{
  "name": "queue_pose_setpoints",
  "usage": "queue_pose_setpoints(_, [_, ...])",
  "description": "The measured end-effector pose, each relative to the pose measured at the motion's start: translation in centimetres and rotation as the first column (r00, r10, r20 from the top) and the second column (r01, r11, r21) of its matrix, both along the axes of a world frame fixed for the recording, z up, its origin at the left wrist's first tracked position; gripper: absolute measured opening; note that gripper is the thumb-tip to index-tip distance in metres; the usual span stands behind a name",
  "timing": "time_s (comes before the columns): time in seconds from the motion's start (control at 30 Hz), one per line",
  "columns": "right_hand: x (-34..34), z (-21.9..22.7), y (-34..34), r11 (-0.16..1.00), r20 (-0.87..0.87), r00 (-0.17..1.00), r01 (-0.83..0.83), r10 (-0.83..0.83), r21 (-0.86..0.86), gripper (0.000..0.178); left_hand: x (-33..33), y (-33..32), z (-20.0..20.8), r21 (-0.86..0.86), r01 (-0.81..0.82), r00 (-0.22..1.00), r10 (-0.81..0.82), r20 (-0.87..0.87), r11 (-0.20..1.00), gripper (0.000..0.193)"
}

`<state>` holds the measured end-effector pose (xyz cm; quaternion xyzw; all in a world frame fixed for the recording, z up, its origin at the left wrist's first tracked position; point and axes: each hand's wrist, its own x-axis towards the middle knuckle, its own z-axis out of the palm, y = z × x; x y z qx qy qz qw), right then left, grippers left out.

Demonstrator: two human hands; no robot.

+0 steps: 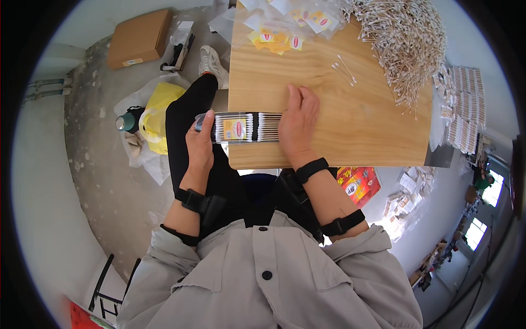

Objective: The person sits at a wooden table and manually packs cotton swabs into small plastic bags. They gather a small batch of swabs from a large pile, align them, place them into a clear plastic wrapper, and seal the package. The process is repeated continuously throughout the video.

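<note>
A flat clear pack of cotton swabs (268, 126) lies crosswise at the near left part of the wooden table, its left end reaching past the edge. Dark bands cross the swabs, and a yellow label with a red mark shows on the left half. My left hand (200, 141) grips the left end, thumb on top. Against the right end rests my right hand (298, 122), its visible fingers stretched away from me over the tabletop and slightly apart. That hand hides where the pack ends on the right. Three loose cotton swabs (345, 71) lie farther off on the wood.
A big heap of cotton swabs (402, 44) covers the table's far right. Yellow labels (274, 41) and clear bags (320, 19) lie at the far edge. Rows of filled packs (466, 109) stand beyond the right side. A yellow bag (163, 112) and cardboard box (139, 38) are on the floor left.
</note>
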<state>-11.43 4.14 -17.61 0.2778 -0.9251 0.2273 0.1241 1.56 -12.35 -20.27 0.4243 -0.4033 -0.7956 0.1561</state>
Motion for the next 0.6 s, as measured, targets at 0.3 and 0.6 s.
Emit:
queue_pose_setpoints(0.3, [0.3,-0.3,-0.9,1.0,-0.005,1.0,-0.01,0.01,-0.004,0.035,-0.2,0.2,-0.9,-0.026,-0.039,0.997,0.037,-0.065,0.999,0.021])
queue_pose_setpoints(0.6, [0.5,-0.2,-1.3,1.0,-0.016,1.0,-0.006,0.007,0.006,0.036,-0.3,0.5,-0.9,-0.023,-0.081,0.995,0.079,-0.065,0.996,0.021])
